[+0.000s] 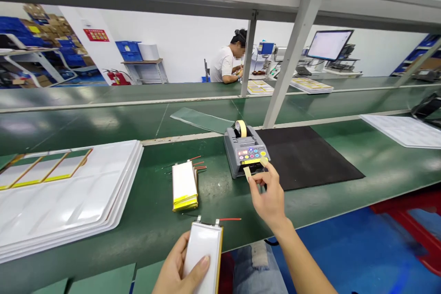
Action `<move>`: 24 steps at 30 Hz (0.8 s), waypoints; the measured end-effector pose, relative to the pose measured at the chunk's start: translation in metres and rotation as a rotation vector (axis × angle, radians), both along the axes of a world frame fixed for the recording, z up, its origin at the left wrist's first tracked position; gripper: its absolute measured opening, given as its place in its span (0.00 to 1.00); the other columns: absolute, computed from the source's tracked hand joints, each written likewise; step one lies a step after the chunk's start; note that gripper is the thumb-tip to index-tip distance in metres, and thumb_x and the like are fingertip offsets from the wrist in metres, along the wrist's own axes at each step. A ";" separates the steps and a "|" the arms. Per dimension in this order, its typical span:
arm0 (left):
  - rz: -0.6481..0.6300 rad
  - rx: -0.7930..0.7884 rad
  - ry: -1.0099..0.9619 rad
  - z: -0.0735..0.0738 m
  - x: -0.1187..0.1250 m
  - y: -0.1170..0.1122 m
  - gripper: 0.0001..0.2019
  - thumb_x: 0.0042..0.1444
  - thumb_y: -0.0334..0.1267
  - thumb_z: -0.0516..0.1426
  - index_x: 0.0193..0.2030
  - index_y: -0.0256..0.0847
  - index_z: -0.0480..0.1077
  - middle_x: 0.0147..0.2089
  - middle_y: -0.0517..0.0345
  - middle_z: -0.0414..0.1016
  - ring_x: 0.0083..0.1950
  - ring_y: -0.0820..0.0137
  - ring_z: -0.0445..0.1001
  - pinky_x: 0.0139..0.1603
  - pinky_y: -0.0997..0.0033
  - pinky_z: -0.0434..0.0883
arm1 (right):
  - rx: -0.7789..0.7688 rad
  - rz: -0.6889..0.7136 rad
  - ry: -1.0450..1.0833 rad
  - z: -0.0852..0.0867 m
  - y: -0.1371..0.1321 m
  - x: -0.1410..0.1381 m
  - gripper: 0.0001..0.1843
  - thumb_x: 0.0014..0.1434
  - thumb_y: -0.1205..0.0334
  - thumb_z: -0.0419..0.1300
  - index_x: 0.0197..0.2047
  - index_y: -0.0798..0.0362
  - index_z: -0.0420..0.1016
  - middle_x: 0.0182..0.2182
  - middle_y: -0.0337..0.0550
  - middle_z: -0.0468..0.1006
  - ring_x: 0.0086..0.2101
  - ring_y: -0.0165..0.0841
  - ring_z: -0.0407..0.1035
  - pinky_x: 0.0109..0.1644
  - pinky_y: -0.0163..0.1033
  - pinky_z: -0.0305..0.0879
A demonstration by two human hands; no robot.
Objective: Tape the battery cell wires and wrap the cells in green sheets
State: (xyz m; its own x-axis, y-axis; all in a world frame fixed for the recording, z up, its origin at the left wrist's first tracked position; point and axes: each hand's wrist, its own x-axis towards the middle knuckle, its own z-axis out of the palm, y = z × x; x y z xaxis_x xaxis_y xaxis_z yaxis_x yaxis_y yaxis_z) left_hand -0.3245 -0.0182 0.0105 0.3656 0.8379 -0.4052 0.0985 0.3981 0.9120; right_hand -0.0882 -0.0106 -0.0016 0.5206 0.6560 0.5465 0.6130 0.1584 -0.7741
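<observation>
My left hand [179, 268] grips a flat silver battery pouch [202, 250] with yellow edges and red and black wires, held low over the bench's front edge. My right hand [268, 195] reaches to the front of a grey tape dispenser [245, 150]. Its fingers pinch a short piece of yellowish tape [247, 172]; another piece [263, 161] sticks to a fingertip. A stack of similar battery pouches [184, 185] lies on the green bench [155, 211] left of the dispenser.
White moulded trays [69, 202] are stacked at the left, some cells holding yellow-edged pouches. A black mat [306, 156] lies right of the dispenser, white sheets [406, 129] farther right. A slanted metal post [292, 55] rises behind. A person [225, 64] sits at a far bench.
</observation>
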 end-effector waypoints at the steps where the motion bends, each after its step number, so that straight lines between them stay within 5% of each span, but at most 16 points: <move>1: -0.033 0.032 0.019 -0.001 0.000 0.000 0.29 0.42 0.54 0.64 0.48 0.41 0.66 0.45 0.50 0.77 0.44 0.59 0.75 0.42 0.70 0.71 | 0.023 0.125 -0.058 0.009 -0.007 -0.005 0.28 0.59 0.65 0.55 0.60 0.50 0.50 0.29 0.38 0.72 0.30 0.34 0.66 0.39 0.41 0.64; 6: -0.261 0.093 0.021 0.005 0.002 -0.001 0.22 0.51 0.49 0.60 0.50 0.41 0.64 0.44 0.53 0.76 0.43 0.63 0.73 0.43 0.71 0.69 | -0.246 0.797 0.112 0.047 -0.026 -0.017 0.31 0.59 0.68 0.54 0.61 0.46 0.46 0.27 0.34 0.68 0.28 0.30 0.62 0.35 0.37 0.62; 9: -0.392 0.107 0.032 0.015 0.003 -0.002 0.21 0.50 0.45 0.61 0.50 0.42 0.65 0.44 0.54 0.76 0.43 0.63 0.73 0.43 0.71 0.69 | -0.427 0.996 0.126 0.056 -0.021 -0.015 0.32 0.55 0.68 0.57 0.60 0.45 0.48 0.26 0.31 0.64 0.25 0.28 0.57 0.31 0.34 0.58; 15: -0.468 0.171 0.174 0.027 0.004 -0.006 0.21 0.47 0.38 0.62 0.50 0.43 0.69 0.42 0.55 0.77 0.43 0.61 0.73 0.42 0.71 0.69 | -0.551 1.105 -0.032 0.056 -0.014 -0.016 0.35 0.52 0.68 0.56 0.61 0.45 0.50 0.26 0.30 0.64 0.25 0.28 0.56 0.29 0.33 0.55; 24: -0.521 0.270 0.361 0.029 0.005 -0.007 0.22 0.47 0.41 0.60 0.52 0.47 0.69 0.43 0.57 0.78 0.44 0.60 0.73 0.43 0.70 0.68 | -0.646 1.052 -0.128 0.052 -0.013 -0.011 0.39 0.50 0.66 0.63 0.62 0.44 0.50 0.28 0.30 0.66 0.25 0.26 0.56 0.30 0.32 0.54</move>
State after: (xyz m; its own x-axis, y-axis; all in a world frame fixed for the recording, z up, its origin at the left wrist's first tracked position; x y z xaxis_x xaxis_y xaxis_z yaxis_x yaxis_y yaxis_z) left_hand -0.3199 -0.0256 0.0394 0.6296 0.6780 -0.3793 0.5319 -0.0203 0.8466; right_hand -0.0997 -0.0231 0.0505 -0.4546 0.8904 -0.0238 0.4960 0.2309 -0.8371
